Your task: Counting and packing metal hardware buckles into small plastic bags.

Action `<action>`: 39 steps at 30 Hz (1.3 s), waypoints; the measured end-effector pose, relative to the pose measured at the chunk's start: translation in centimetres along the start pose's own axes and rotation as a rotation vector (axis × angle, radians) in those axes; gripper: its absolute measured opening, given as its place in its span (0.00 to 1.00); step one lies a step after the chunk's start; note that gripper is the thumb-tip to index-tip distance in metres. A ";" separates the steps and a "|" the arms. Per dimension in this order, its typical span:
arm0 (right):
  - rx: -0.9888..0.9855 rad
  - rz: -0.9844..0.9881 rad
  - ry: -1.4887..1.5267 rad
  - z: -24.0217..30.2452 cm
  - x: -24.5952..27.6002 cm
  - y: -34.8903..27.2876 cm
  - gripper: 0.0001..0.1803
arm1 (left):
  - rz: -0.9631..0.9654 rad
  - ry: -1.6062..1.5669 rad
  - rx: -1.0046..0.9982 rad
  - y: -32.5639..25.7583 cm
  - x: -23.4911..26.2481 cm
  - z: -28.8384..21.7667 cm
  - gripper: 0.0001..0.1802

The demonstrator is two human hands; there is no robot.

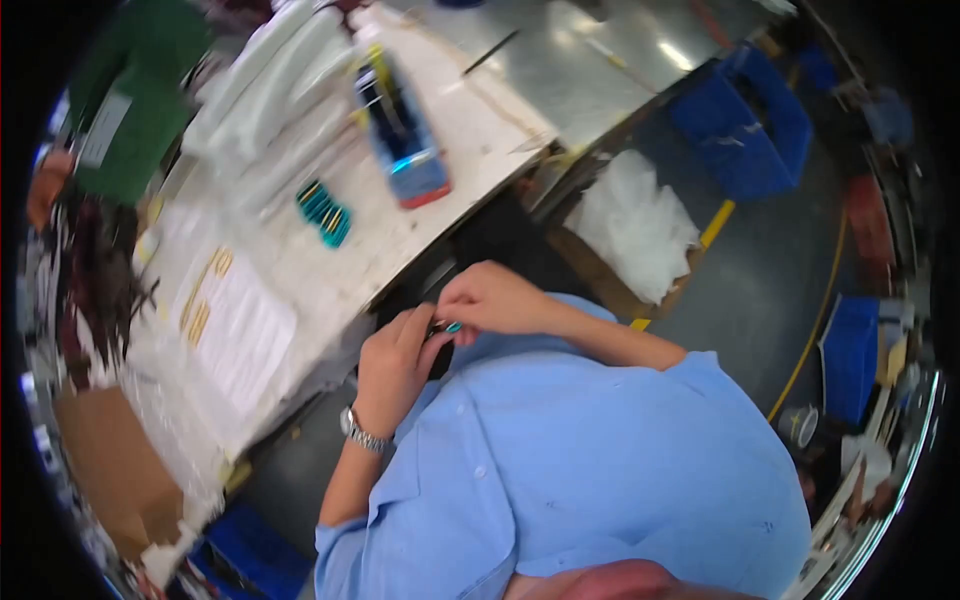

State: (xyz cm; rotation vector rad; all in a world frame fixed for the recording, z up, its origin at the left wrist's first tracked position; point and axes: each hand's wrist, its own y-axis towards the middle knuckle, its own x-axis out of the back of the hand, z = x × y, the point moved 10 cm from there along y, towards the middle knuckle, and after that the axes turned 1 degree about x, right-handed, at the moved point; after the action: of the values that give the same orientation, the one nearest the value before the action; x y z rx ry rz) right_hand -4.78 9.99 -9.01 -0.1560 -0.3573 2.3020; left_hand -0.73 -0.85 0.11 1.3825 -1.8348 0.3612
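In front of my chest, beside the table edge, both hands meet over a small teal part (454,327) that is mostly covered by fingers. My left hand (394,362), with a metal watch on its wrist, is closed on it in a pinch. My right hand (488,299) grips it from the other side with bent fingers. Several teal parts with gold-coloured strips (323,213) lie together on the white table (385,235). Behind them stands a narrow blue tray (420,178) holding dark and yellow pieces. Strips of gold-coloured pieces (200,322) rest by a paper sheet (245,335).
White plastic wrap (265,100) covers the far left of the table, near a green bin (135,100). A brown cardboard piece (115,460) is at lower left. Rightward, white plastic sheeting (637,225) fills a floor box, with a blue crate (735,165) beyond.
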 end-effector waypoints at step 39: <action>0.458 -0.678 -0.316 13.8 13.8 1.8 0.23 | -0.545 0.409 0.129 5.7 10.5 3.9 0.10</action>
State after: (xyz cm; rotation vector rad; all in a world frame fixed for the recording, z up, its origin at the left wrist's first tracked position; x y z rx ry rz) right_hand -18.54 16.06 3.62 0.4923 -0.0149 1.6683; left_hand -8.49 -8.38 6.59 1.6844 -1.0704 0.4394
